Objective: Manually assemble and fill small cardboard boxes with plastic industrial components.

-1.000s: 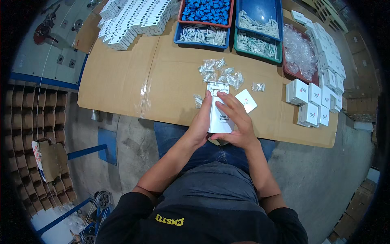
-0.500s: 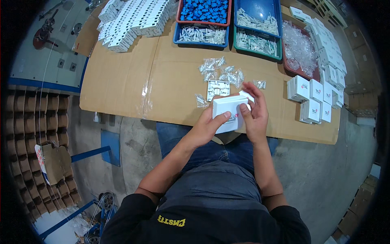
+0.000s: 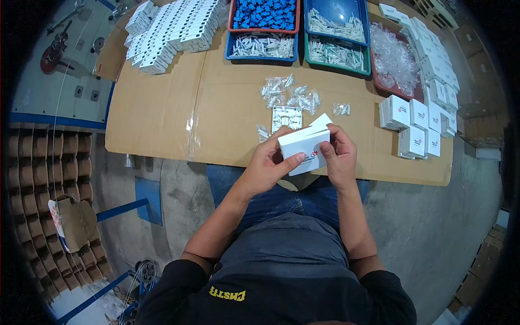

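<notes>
Holding a white cover (image 3: pixel 304 149) with a small red mark, both hands on it, over the near table edge. Left hand (image 3: pixel 269 165): thumb on the front face, fingers mostly hidden behind. Right hand (image 3: pixel 341 161): thumb at the right side, fingers curled round the back, tips out of sight. White card (image 3: pixel 323 119) pokes out top right; its lower part is blocked, can't tell which hand has it. White frame (image 3: pixel 287 116) lies flat just beyond, near edge covered. Clear bags (image 3: pixel 277 89) past it: white bits inside, too small to sort. Red bin (image 3: pixel 297 20) of blue pieces is cut off at the top; white box stack (image 3: pixel 176 33) too.

Surface: table (image 3: pixel 157 119) under brown cardboard, shiny tape along a seam. Room: grey concrete floor (image 3: pixel 411 238), cardboard dividers (image 3: pixel 26 188) far left, cartons (image 3: pixel 490 254) at right fading into the dark rim.
</notes>
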The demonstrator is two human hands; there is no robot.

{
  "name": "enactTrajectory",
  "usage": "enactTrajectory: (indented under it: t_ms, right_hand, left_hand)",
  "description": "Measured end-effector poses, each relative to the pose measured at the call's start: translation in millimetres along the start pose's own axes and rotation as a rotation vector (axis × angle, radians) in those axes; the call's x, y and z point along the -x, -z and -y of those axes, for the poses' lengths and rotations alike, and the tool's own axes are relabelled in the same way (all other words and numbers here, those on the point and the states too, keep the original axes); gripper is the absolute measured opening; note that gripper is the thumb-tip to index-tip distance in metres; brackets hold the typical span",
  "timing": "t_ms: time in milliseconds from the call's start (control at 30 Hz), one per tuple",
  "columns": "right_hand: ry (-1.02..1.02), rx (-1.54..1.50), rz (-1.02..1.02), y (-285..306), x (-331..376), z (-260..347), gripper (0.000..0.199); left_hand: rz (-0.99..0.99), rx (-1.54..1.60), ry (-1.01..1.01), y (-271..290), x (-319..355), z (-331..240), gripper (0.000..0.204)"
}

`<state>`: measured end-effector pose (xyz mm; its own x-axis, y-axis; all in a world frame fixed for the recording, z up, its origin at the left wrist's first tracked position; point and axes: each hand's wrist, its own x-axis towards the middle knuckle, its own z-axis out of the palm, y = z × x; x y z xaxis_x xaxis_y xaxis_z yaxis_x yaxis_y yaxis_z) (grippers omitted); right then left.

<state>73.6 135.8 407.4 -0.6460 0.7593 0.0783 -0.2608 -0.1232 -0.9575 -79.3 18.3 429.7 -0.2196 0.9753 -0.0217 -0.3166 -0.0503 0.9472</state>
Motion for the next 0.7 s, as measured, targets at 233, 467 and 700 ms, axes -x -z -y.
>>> enactTrajectory:
  t_ms: [233,467,700]
  right_hand:
    - [-0.015,-0.016,-0.046,8.2,-1.0,-11.4,0.026]
    - [-0.193,-0.026,0.014,11.6,-4.7,-14.4,0.037]
    - [-0.147,-0.058,-0.101,-12.6,-4.0,-8.5,0.041]
  left_hand:
    - [-0.078,-0.006,0.038,-4.6,-6.9,2.0,0.034]
    - [-0.438,0.492,0.187,-5.0,-15.6,10.6,0.033]
    - [-0.361,0.321,0.093,0.3,-13.2,29.5,0.048]
